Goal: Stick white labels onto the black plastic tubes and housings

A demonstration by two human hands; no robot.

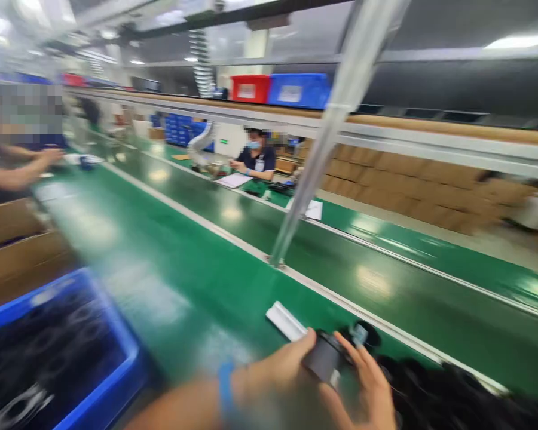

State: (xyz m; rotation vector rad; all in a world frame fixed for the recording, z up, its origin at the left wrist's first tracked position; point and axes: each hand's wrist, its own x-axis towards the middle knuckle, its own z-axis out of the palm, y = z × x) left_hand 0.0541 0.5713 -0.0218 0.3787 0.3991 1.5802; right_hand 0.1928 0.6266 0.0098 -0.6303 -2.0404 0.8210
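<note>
Low in the head view, both my hands close on a small dark grey block-shaped part (326,360) over the green belt. My left hand (273,376), with a blue band at the wrist, grips its left side. My right hand (368,388) holds its right side with fingers curled over it. A small black piece with a pale blue tip (362,334) sticks up just behind the part. A white flat strip (286,321) lies on the belt just beyond my left thumb. The picture is smeared by motion.
A blue bin of dark parts (67,352) stands at lower left, cardboard boxes (13,239) behind it. A slanted metal post (316,161) rises from the belt divider. A dark heap (452,394) lies at lower right. One person's arms (22,167) reach in at left; another person (257,158) sits across.
</note>
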